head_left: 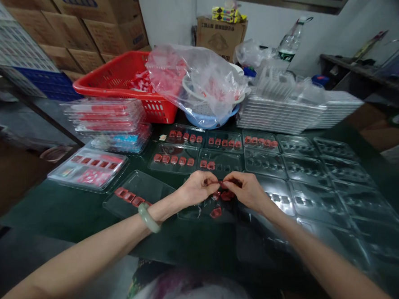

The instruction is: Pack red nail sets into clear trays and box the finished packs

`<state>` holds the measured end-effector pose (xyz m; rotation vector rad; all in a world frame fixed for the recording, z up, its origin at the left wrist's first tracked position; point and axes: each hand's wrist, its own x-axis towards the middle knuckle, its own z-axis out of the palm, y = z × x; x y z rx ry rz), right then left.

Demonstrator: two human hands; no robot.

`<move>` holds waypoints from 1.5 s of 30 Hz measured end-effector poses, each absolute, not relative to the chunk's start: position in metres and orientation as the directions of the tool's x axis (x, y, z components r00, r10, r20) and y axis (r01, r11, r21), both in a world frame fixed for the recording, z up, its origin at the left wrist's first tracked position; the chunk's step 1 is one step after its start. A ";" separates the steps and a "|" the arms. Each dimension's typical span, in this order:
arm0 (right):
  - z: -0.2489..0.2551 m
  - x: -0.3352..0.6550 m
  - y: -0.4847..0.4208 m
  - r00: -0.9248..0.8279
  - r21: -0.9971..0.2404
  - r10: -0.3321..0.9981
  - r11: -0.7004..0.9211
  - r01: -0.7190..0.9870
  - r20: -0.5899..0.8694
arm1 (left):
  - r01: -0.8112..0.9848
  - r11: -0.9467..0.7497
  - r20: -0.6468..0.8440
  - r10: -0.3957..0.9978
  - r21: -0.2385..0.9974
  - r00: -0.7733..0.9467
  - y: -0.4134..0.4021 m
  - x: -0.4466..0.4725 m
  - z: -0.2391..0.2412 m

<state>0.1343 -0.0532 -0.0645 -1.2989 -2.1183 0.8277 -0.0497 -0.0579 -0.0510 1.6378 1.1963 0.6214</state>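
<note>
My left hand [201,185] and my right hand [244,187] meet fingertip to fingertip over the dark green table, both pinching one small red piece [221,183] between them. Its exact kind is mostly hidden by the fingers. Just below the hands lie loose red pieces [216,212] on or beside a clear plastic tray [190,212]. Behind them a clear tray [225,160] has two red pieces [207,165] in its left slots. To the left, another clear tray [142,182] bears a row of red pieces [130,197], partly covered by my left forearm.
Empty-slotted clear trays [314,178] spread across the right side. At the back stand a red basket [114,89], a plastic bag [208,76] over a blue basin [204,118], and stacked clear trays [281,113]. Packed trays [106,117] are piled at left.
</note>
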 end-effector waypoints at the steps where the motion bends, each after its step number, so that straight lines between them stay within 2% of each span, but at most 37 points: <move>1: -0.064 0.134 -0.054 -0.378 -0.766 0.918 0.327 0.553 0.119 | 0.367 0.026 -0.171 0.913 0.930 0.370 -0.058 -0.048 -0.048; 7: -0.055 0.121 -0.069 -0.279 -0.817 0.937 0.324 0.477 0.208 | -0.034 0.232 -0.216 0.941 0.972 0.262 -0.057 -0.040 -0.046; 9: -0.053 0.117 -0.075 -0.268 -0.892 0.951 0.253 0.375 0.157 | -0.167 0.273 -0.226 0.940 0.947 0.257 -0.060 -0.040 -0.050; 11: -0.054 0.115 -0.081 -0.233 -0.965 0.970 0.125 0.232 0.070 | -0.217 0.266 -0.210 0.945 0.939 0.251 -0.068 -0.040 -0.053; 15: -0.059 0.114 -0.091 -0.183 -0.996 0.979 -0.085 0.035 -0.090 | -0.160 0.189 -0.147 0.958 0.969 0.246 -0.091 -0.041 -0.049; 21: -0.065 0.117 -0.101 -0.287 -0.984 0.942 -0.176 0.021 -0.175 | -0.075 0.181 -0.157 0.957 0.981 0.245 -0.115 -0.042 -0.042; 26: -0.069 0.119 -0.104 -0.326 -0.986 0.930 -0.148 0.080 -0.167 | -0.061 0.086 -0.069 0.969 0.994 0.238 -0.120 -0.042 -0.054; 30: -0.073 0.114 -0.105 -0.255 -0.986 0.960 -0.081 0.148 -0.117 | 0.006 -0.023 0.021 0.968 1.000 0.250 -0.120 -0.042 -0.058; 35: -0.060 0.110 -0.102 -0.196 -0.988 0.978 -0.047 0.148 -0.076 | -0.104 0.044 -0.013 0.958 0.994 0.287 -0.112 -0.046 -0.048; 38: -0.051 0.109 -0.101 -0.235 -0.989 0.967 -0.070 0.132 -0.100 | 0.012 0.053 -0.054 0.942 0.999 0.332 -0.106 -0.050 -0.043; 42: -0.050 0.104 -0.102 -0.243 -0.981 0.968 -0.012 0.194 -0.060 | 0.224 -0.152 0.092 0.962 0.963 0.258 -0.101 -0.050 -0.046; 43: -0.050 0.103 -0.103 -0.242 -0.974 0.970 0.035 0.223 -0.021 | 0.234 -0.152 0.096 0.967 0.960 0.235 -0.100 -0.048 -0.047; 45: -0.049 0.103 -0.104 -0.249 -0.951 0.966 0.145 0.273 0.075 | 0.127 -0.017 -0.011 0.976 0.992 0.219 -0.097 -0.046 -0.051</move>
